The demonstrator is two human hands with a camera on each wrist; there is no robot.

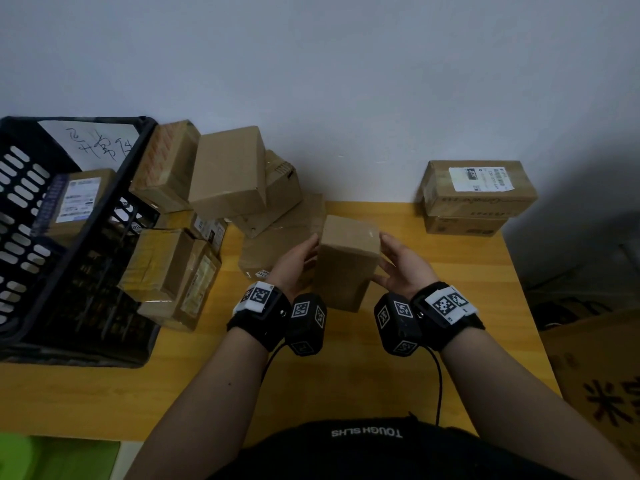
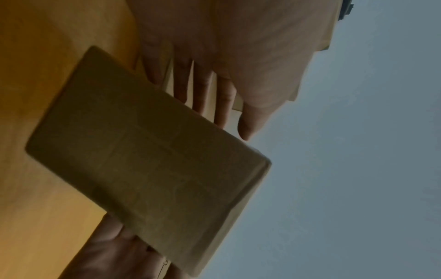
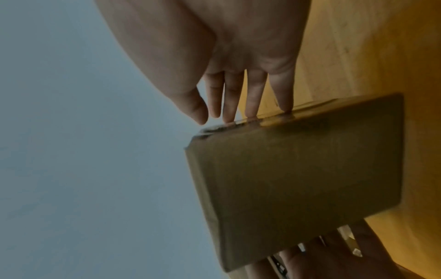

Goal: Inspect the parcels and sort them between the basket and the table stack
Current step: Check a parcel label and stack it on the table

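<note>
A plain brown cardboard parcel [image 1: 346,261] is held upright just above the yellow table [image 1: 433,341], clamped between both hands. My left hand [image 1: 294,261] presses its left side with straight fingers [image 2: 203,90]. On the opposite side my right hand [image 1: 403,263] presses with straight fingertips [image 3: 253,98] against the taped edge. The parcel [image 2: 148,160] [image 3: 298,175] fills both wrist views. A black slotted basket [image 1: 20,188] at the left holds one labelled parcel [image 1: 74,202]. Two stacked parcels [image 1: 478,192] stand at the back right of the table.
A loose pile of several brown parcels [image 1: 228,174] lies between the basket and my hands, against the grey wall. A large printed carton [image 1: 606,393] stands off the table's right edge. Something green [image 1: 52,455] is at the lower left.
</note>
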